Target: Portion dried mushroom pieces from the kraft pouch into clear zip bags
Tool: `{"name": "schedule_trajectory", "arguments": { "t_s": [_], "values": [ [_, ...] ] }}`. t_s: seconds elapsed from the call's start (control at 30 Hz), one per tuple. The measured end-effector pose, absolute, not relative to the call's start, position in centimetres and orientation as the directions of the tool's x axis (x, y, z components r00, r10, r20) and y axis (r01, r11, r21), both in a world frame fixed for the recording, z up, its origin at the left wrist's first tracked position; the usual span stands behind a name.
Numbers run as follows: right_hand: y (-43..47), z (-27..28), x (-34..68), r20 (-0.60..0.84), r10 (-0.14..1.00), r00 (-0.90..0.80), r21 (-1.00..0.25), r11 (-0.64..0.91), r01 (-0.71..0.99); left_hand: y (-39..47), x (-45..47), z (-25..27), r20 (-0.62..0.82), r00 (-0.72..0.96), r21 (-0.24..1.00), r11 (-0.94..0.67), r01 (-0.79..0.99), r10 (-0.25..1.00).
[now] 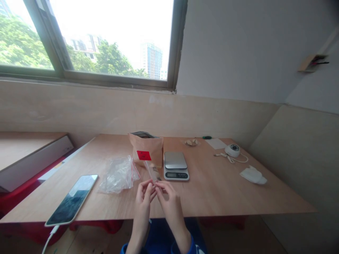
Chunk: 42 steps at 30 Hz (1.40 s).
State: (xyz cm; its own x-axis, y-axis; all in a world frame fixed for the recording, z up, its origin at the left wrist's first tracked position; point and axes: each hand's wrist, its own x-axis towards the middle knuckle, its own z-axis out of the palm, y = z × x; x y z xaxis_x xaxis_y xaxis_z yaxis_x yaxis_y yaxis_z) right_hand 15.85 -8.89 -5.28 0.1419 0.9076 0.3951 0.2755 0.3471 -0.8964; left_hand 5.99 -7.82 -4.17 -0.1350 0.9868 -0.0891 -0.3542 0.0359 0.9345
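Note:
Between my two hands I hold a small clear zip bag (153, 171) with something brownish and dark inside that is too small to name. The fingers of my left hand (144, 193) pinch its near edge on the left. My right hand (168, 197) pinches the same edge on the right, fingertips close to the left ones. Just behind the bag stands an open brown paper pouch (148, 146) with a red label. To its right lies a kitchen scale (175, 165), its steel plate bare. A pile of clear zip bags (118, 174) rests to the left.
A charging phone (72, 199) lies at the table's left front edge. Farther right are a white dome camera (232, 150) with its cable, a crumpled white item (253, 175), a paper sheet (215, 143), a green-handled tool (207, 137) and a small filled bag (191, 142).

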Motion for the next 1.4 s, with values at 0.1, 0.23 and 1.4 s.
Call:
{"name": "schedule_trajectory", "arguments": {
  "t_s": [0.1, 0.23, 1.4],
  "values": [
    [-9.0, -5.2, 16.6, 0.286, 0.943, 0.168, -0.95, 0.257, 0.176, -7.9, 6.1, -4.4, -0.039, -0.044, 0.965, 0.026, -0.262, 0.998],
    [-9.3, -4.8, 17.0, 0.209, 0.961, 0.181, -0.978, 0.205, 0.04, -7.7, 6.2, -4.8, 0.043, -0.074, 0.999, -0.044, -0.013, 0.996],
    [-6.0, 2.8, 21.1, 0.397, 0.856, 0.331, -0.909, 0.317, 0.27, -8.2, 2.5, -5.4, 0.108, 0.326, 0.992, -0.078, -0.103, 0.939]
  ]
}}
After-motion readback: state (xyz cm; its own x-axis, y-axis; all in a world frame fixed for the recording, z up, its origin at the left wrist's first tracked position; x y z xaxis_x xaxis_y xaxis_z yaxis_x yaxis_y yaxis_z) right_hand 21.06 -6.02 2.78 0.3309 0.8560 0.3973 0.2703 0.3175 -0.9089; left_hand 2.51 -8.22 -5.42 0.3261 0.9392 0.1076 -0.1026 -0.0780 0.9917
